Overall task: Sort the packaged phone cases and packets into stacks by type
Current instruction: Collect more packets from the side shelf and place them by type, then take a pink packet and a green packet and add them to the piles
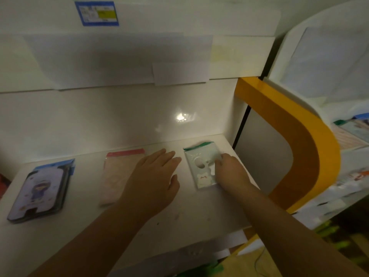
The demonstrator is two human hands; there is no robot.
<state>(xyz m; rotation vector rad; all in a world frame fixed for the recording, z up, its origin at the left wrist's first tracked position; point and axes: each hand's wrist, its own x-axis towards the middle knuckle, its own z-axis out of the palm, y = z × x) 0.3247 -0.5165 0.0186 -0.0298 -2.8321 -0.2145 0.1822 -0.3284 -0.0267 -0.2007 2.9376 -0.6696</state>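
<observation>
Resting on a glossy white bench (pixel 189 220), three separate groups of packets lie in a row from left to right in front of me. At the far left is the blue-topped stack (pixel 41 190) of cases printed with a cartoon figure, several deep. In the middle lies the pink packet (pixel 117 176) with a red strip along its far edge. To the right is the green-topped packet (pixel 201 164), clear with a small white bear at its near end.

My left hand (pixel 157 180) is flat and spread, palm down, covering the right side of the pink packet; it grips nothing. My right hand (pixel 229 170) has its fingers curled down onto the right edge of the green-topped packet, touching it; whether they pinch it or only press on it I cannot tell.

Behind the bench rises a shiny white back wall (pixel 119 120) with a bright light reflection, and sheets of white paper (pixel 119 60) are stuck above it. A blue-bordered label (pixel 96 14) sits higher up. A yellow curved frame (pixel 303 136) bounds the bench on the right, with cluttered white shelves (pixel 351 172) beyond it.
</observation>
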